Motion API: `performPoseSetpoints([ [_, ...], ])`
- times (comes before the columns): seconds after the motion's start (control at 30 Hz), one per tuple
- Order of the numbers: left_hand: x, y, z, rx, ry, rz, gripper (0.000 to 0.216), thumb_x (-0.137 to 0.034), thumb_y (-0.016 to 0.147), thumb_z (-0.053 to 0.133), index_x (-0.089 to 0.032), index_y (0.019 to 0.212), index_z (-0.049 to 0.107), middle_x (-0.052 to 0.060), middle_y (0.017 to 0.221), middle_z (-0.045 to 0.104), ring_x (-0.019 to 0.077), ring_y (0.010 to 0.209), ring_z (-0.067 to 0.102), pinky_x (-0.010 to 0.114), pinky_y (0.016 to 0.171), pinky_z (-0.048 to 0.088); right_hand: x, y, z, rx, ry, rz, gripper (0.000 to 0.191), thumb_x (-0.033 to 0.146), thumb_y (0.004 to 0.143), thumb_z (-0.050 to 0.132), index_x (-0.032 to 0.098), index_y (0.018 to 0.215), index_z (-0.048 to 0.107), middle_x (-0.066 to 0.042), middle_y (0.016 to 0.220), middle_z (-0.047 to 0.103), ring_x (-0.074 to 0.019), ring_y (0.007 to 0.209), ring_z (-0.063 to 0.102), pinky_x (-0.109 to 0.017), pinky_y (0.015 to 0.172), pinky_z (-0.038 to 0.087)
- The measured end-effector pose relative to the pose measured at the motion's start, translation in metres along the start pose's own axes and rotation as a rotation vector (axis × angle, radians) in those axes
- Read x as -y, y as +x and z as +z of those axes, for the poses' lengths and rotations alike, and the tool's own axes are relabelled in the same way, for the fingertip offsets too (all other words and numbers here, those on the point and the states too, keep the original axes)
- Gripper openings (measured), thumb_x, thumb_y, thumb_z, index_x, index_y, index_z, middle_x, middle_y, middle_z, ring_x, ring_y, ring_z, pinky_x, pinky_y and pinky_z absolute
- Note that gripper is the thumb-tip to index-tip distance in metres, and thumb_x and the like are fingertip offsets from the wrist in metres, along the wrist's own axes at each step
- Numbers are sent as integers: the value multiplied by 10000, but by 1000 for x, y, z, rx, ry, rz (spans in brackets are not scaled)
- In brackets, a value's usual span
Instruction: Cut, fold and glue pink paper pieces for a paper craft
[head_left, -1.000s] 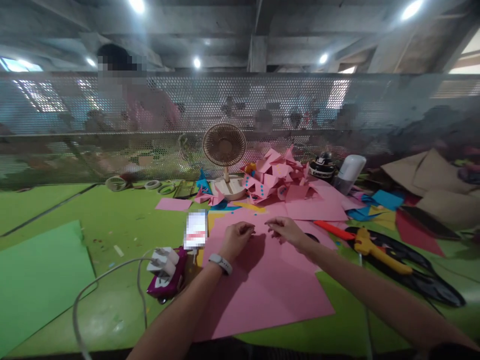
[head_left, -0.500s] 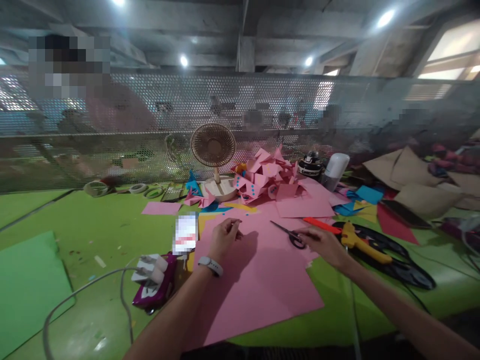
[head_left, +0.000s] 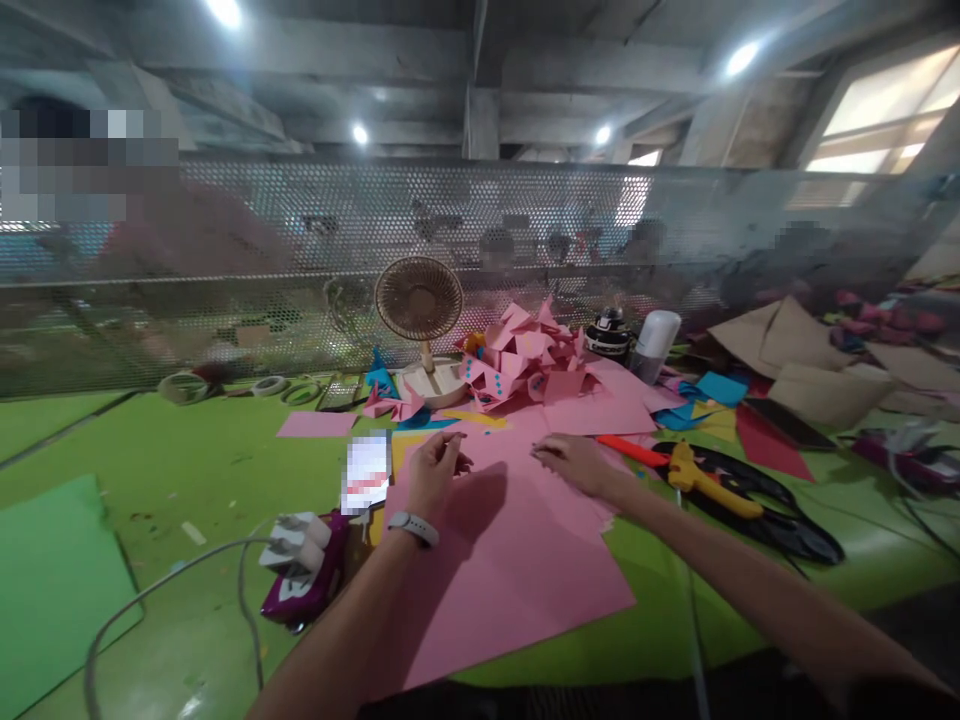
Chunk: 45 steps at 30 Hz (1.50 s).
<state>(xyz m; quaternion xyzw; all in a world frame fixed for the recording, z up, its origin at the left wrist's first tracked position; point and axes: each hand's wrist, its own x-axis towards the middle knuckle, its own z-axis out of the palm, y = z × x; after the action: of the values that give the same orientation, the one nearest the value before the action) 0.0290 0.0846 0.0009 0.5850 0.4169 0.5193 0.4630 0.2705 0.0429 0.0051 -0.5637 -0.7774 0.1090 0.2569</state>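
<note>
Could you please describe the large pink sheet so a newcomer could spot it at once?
On the green table, find the round fan by the mesh screen. Nearer the viewer, the large pink sheet lies below the left hand and right hand. Unlike the folded pink pieces piled behind it, it is broad, flat and closest to the viewer.

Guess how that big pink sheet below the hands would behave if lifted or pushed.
The pink sheet is probably light for its size, as it looks thin. Lifted by a corner, it would likely sag, being so broad. Pushed, it may slide easily, since it lies flat and the green tabletop looks shiny.
</note>
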Motion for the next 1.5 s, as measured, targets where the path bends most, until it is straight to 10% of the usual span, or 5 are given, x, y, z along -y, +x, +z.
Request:
performPoseSetpoints([
  [0.23, 6, 2, -7, -20, -15, 42, 327, -426, 753, 572, -138, 900, 618, 11, 538, 613, 124, 473, 583, 214, 478, 465, 6, 109, 48, 15, -105, 90, 184, 253, 823, 525, 160, 867, 678, -84, 923, 672, -183, 885, 597, -256, 748, 413],
  [0.53, 9, 3, -9, -36, -12, 70, 335, -425, 766, 561, -132, 910, 633, 15, 529, 610, 118, 462, 579, 198, 463, 451, -1, 140, 70, 51, -153, 238, 284, 323, 876, 508, 164, 1110, 530, -64, 1103, 557, -176, 926, 571, -380, 783, 489],
  [0.97, -4, 2, -8, 40, -8, 16, 357, -480, 763, 562, -142, 874, 594, 5, 586, 617, 106, 519, 588, 206, 531, 470, 11, 67, 34, -149, 141, 54, 120, 232, 808, 510, 191, 902, 573, -29, 876, 679, -148, 762, 632, -237, 640, 459],
  [1.23, -11, -15, 17, 309, 10, -219, 572, -643, 740, 489, -88, 743, 628, 104, 621, 654, 175, 602, 644, 299, 609, 514, 49, 9, 36, -197, 103, -81, 309, 259, 852, 453, 193, 1153, 467, -47, 895, 678, -177, 777, 648, -283, 668, 487],
  [1.5, -18, -16, 22, 397, 89, -109, 536, -621, 745, 498, -100, 814, 602, 120, 806, 663, 174, 709, 637, 284, 637, 494, 58, -6, 42, -182, 93, -250, 484, 258, 828, 494, 183, 1287, 360, -94, 1131, 602, -189, 916, 614, -322, 784, 485],
])
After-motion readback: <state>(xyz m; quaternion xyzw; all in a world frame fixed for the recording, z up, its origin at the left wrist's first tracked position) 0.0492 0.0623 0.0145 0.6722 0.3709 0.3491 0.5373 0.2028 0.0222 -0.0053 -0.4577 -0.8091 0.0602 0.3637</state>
